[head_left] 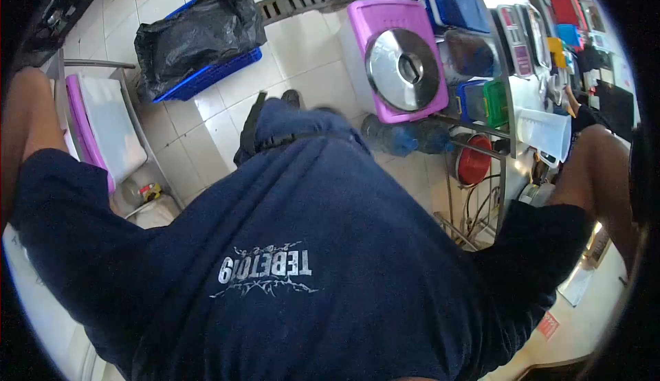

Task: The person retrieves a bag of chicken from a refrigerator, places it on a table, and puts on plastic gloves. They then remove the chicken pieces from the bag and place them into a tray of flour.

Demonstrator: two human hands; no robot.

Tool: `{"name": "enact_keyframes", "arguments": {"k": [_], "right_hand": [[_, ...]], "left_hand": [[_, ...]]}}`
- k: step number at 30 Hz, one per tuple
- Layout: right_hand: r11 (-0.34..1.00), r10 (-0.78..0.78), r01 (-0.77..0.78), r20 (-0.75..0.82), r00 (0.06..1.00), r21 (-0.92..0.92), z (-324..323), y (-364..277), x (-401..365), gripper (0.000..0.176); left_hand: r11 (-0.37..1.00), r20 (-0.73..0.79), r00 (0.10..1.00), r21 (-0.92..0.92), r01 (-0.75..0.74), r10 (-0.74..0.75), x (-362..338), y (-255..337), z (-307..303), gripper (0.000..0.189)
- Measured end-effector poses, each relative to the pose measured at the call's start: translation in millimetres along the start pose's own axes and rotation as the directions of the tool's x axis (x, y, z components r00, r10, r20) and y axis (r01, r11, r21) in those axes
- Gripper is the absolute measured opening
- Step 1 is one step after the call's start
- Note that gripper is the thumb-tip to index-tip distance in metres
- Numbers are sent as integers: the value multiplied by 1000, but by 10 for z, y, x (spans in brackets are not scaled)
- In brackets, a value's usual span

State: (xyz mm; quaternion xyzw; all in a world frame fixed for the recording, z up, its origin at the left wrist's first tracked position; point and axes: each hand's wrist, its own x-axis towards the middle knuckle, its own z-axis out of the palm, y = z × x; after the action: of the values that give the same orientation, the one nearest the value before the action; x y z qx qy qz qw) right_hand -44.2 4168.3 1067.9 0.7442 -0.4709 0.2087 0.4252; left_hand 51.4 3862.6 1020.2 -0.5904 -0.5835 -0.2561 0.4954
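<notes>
Both my arms are bent and raised at the sides, and the hands lie outside the frame. My left forearm runs along the left edge, and my right forearm along the right edge. What either hand holds or touches is hidden. Between the arms is the dark blue T-shirt with white lettering on my torso. Nearest my left arm stands a white container with a purple lid. Close to my right arm is a white plastic tub on the counter.
On tiled floor, a black plastic bag covers a blue crate. A round metal lid lies on a purple-lidded box. A metal rack holds a red pot. Large bottles stand beside it.
</notes>
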Motion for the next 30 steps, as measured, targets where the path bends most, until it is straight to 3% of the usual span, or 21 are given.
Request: {"name": "enact_keyframes", "arguments": {"k": [7,16,22,30], "right_hand": [[984,-130,130,-10,992,125,334,999,-612,28],[982,-139,148,-82,987,116,493,2678,-1743,34],[960,-217,231,-99,971,157,721,3848,-2078,39],[886,-342,404,-266,901,229,1553,5367,-2227,46]], "left_hand": [[996,98,992,-40,-78,81,-256,-1151,573,32],[995,136,986,8,-100,98,-533,-3064,1180,37],[986,113,988,114,-121,108,-760,-4066,1257,41],[931,184,983,353,-91,26,-1173,-5121,840,46]]}}
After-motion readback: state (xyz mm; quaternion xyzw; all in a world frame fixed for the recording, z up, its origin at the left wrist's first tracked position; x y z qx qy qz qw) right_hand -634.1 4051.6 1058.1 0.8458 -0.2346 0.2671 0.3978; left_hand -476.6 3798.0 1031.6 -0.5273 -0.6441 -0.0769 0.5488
